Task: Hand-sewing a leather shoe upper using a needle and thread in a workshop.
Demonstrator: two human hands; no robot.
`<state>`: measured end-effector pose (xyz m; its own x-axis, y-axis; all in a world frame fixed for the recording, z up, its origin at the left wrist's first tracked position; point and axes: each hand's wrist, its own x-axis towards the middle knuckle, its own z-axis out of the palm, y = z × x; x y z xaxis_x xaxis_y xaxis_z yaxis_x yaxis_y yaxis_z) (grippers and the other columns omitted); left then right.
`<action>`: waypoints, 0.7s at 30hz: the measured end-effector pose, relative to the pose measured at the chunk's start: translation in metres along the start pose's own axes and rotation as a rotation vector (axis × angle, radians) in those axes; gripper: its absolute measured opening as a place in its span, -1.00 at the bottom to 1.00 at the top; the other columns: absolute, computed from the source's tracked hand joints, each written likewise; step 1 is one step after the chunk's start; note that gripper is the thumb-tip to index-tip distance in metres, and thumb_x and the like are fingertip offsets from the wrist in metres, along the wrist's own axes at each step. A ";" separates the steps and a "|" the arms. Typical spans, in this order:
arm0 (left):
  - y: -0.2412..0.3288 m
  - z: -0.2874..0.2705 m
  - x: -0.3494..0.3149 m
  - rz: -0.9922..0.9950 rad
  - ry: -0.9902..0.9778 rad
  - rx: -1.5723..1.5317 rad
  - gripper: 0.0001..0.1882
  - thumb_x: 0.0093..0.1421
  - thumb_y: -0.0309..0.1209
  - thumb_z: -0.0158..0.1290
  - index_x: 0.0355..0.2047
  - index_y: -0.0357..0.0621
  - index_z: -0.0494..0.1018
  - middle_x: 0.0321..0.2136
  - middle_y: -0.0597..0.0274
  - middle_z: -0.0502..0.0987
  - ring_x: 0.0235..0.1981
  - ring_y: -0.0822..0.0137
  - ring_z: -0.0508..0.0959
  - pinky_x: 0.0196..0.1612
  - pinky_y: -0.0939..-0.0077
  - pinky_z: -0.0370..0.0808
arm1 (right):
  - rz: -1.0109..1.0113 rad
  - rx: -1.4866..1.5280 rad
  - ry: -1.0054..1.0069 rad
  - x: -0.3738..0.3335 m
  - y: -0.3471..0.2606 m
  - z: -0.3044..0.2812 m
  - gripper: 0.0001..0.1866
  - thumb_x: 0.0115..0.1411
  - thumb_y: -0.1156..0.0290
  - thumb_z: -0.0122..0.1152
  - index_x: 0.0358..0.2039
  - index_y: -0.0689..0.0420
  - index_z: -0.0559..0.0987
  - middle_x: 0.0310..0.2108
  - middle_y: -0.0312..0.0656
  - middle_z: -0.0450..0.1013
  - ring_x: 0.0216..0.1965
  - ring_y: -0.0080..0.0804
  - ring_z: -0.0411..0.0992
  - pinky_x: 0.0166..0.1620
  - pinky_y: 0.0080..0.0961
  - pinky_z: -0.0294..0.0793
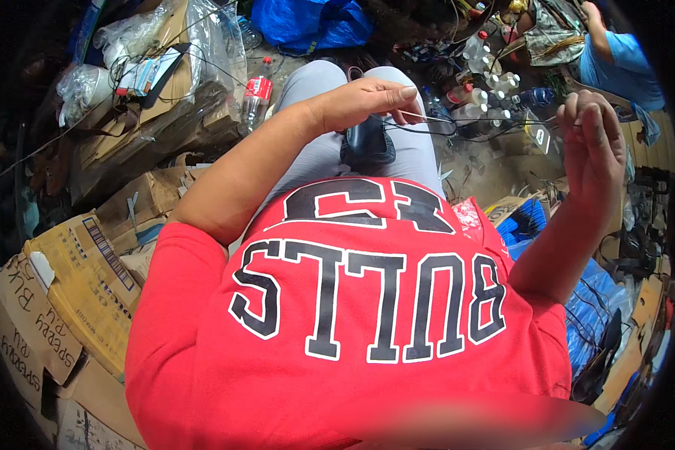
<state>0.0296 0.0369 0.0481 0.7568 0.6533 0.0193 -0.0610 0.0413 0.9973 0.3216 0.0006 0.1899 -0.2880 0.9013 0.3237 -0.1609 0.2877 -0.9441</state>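
My left hand [373, 102] is closed above my lap, its fingers pinched on a thin thread [427, 118]. The thread looks pale close to that hand and dark farther along, running in loose strands to the right. Raised at the right, my right hand [594, 136] has its fingertips together where the strands end. A black shoe [367, 142] rests between my thighs, just below my left hand; part of it is hidden by the hand and wrist.
Beyond my knees stand several plastic bottles [495, 94], and a red-labelled bottle [257, 97] is by my left knee. Flattened cardboard boxes [82, 277] are piled at the left. Blue plastic sheeting [311, 26] lies ahead. Another person's blue-clothed arm [622, 67] shows at the far right.
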 end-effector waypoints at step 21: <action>-0.004 0.021 0.023 0.013 0.134 0.112 -0.78 0.10 -0.46 0.14 -0.22 -0.27 0.50 -0.40 0.25 0.55 -0.39 0.51 0.50 -0.24 0.64 0.46 | 0.250 -0.367 0.218 0.001 0.052 -0.041 -0.74 0.20 0.32 0.14 -0.18 0.21 0.51 -0.36 -0.39 0.42 -0.29 -0.71 0.30 -0.19 -0.76 0.24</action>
<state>0.0610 0.0363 0.0460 0.6628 0.7482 0.0302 0.0085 -0.0478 0.9988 0.3520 0.0296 0.1390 -0.0651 0.9928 0.1005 0.2425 0.1135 -0.9635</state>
